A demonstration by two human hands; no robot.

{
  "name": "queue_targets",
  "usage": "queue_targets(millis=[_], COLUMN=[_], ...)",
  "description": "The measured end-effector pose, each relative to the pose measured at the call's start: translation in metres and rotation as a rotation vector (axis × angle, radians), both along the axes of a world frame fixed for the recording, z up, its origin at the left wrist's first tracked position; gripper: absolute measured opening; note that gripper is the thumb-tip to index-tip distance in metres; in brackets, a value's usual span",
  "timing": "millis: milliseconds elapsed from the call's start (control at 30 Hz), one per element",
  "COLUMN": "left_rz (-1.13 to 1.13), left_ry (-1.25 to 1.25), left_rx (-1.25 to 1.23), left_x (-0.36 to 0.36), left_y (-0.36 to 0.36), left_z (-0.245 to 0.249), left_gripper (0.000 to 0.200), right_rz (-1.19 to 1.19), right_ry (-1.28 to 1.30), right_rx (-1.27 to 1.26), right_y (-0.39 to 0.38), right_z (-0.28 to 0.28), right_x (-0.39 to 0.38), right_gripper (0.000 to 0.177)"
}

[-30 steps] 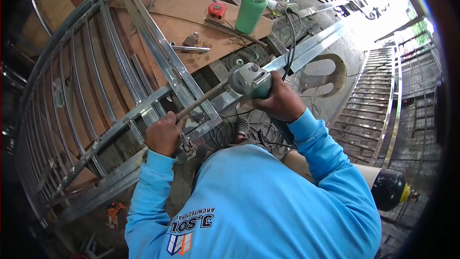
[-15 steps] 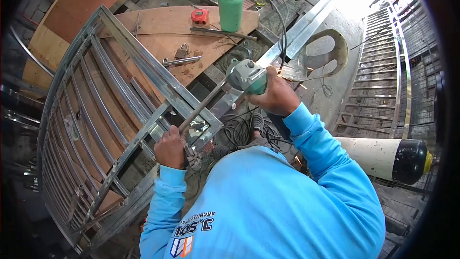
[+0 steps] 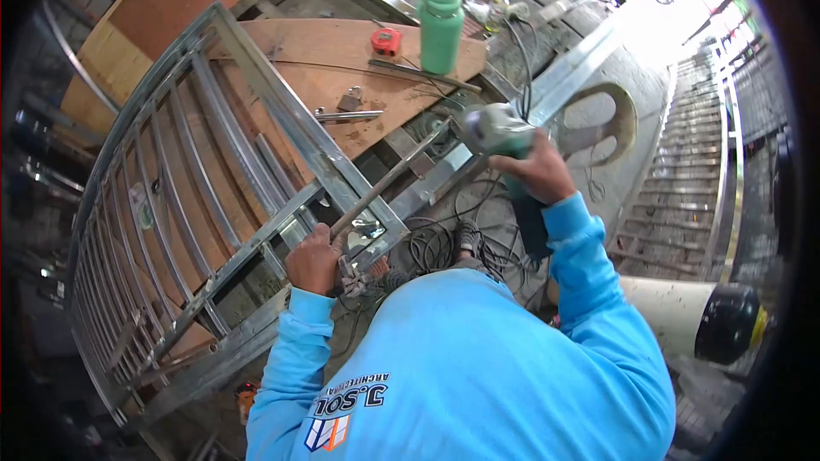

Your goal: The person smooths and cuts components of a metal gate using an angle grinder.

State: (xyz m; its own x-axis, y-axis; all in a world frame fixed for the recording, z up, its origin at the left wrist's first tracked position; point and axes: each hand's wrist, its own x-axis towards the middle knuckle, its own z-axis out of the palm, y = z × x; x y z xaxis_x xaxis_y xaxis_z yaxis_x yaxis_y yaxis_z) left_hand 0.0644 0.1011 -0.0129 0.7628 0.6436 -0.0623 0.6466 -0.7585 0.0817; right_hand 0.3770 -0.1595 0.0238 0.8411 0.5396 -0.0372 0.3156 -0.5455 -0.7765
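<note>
My right hand (image 3: 545,172) is wrapped round a green angle grinder (image 3: 506,130), which looks blurred by motion. My left hand (image 3: 313,260) grips the near end of a thin metal rod (image 3: 389,181). The rod slants up and away across the corner of a welded metal frame (image 3: 376,243). Its far end lies just left of the grinder's head, with a gap between them. No sparks show at the grinder.
A plywood board (image 3: 333,43) carries a green bottle (image 3: 441,30), a red tape measure (image 3: 386,41) and a padlock (image 3: 350,99). Cables (image 3: 431,248) coil by my feet. A gas cylinder (image 3: 683,312) lies at right, below a slatted metal frame (image 3: 670,205). A chair (image 3: 628,119) stands beyond the grinder.
The grinder has come away from the rod's far end, to the right, and the sparks are gone. My left hand still holds the rod. The whole view has shifted a little.
</note>
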Motion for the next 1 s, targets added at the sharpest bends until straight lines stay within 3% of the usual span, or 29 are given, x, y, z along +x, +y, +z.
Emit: queue_targets(millis=[67, 167, 267, 333, 467, 633, 733, 767, 900, 1000], left_rz=[0.058, 0.141, 0.151, 0.140, 0.129, 0.262, 0.400, 0.419, 0.371, 0.436], left_ry=[0.024, -0.020, -0.117, -0.118, 0.006, -0.075, -0.066, -0.078, 0.010, -0.083], left_rx=[-0.070, -0.073, -0.058, -0.037, -0.148, -0.089, -0.075, -0.081, 0.074, -0.021], left_x=[0.007, 0.002, 0.000, -0.005, -0.013, -0.038, -0.047, -0.046, -0.042, -0.042], left_y=[0.002, 0.006, 0.013, 0.014, 0.011, 0.008, 0.009, 0.011, 0.014, 0.010], left_z=[0.015, 0.012, 0.009, 0.006, 0.014, 0.004, 0.002, 0.002, -0.003, 0.001], left_gripper=[0.048, 0.047, 0.045, 0.044, 0.042, 0.043, 0.044, 0.044, 0.047, 0.048], right_rz=[-0.022, -0.081, -0.137, -0.161, -0.111, -0.164, -0.059, -0.070, 0.137, 0.323], right_ry=[0.067, 0.474, 0.700, 0.762, 0.873, 0.929, 1.114, 1.059, 1.027, 1.144], right_rx=[0.269, 0.559, 0.924, 1.006, 1.064, 1.059, 1.142, 1.156, 1.133, 1.145], right_y=[-0.015, -0.027, -0.033, -0.032, -0.037, -0.053, -0.059, -0.054, -0.037, -0.014], right_z=[-0.012, 0.005, -0.025, -0.035, -0.048, -0.064, -0.071, -0.074, -0.088, -0.079], right_x=[0.008, -0.003, -0.017, -0.029, -0.047, -0.053, -0.040, -0.036, 0.014, 0.060], right_gripper=[0.074, 0.062, 0.058, 0.063, 0.064, 0.066, 0.069, 0.070, 0.074, 0.076])
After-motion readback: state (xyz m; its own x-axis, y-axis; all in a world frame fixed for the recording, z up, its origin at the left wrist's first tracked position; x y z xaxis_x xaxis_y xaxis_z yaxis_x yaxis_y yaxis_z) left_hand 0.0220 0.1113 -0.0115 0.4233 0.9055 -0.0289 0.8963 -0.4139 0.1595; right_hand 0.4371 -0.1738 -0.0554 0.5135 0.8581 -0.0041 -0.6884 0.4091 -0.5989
